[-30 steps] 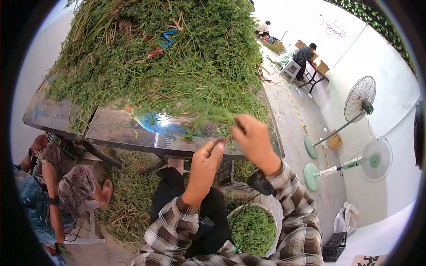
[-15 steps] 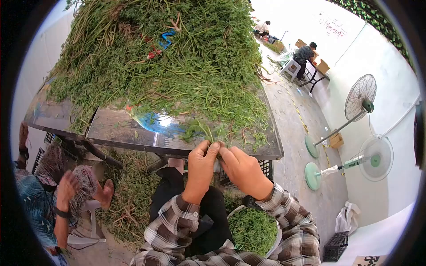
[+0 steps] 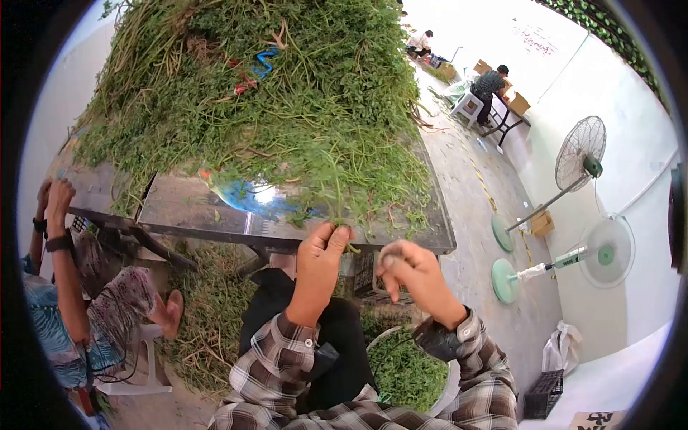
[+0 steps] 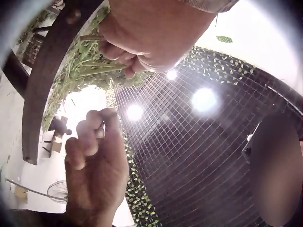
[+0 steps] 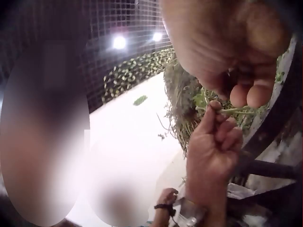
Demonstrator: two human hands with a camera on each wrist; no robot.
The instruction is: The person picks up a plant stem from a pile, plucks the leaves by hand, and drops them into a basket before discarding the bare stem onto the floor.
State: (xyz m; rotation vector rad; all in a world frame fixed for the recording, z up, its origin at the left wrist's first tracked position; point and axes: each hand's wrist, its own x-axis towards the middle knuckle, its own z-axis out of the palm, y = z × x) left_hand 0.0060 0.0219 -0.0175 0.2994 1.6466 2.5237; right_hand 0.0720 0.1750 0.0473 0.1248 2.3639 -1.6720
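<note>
My left hand (image 3: 319, 265), at the table's front edge, pinches a green leafy stem (image 3: 338, 197) between thumb and fingers. The stem's upper part is blurred against the herbs, and its cut end pokes out below the thumb. My right hand (image 3: 421, 279) is apart from it, lower and to the right, its fingers loosely bent with nothing visible in them. In the right wrist view the left hand's stem (image 5: 232, 111) runs sideways close under the right fingers. A large heap of leafy green stems (image 3: 272, 93) covers most of the table (image 3: 172, 208).
A white tub (image 3: 453, 383) of picked greens stands below my right forearm. Stems litter the floor (image 3: 208, 337) at left. Another person (image 3: 79, 308) sits there, hands at the table edge. Two standing fans (image 3: 582, 161) and a black crate (image 3: 542, 394) are at right.
My right hand came down from over the table to the left hand at the stem, then moved away down and right. The left hand keeps its pinch. The seated person's hands rose to the table.
</note>
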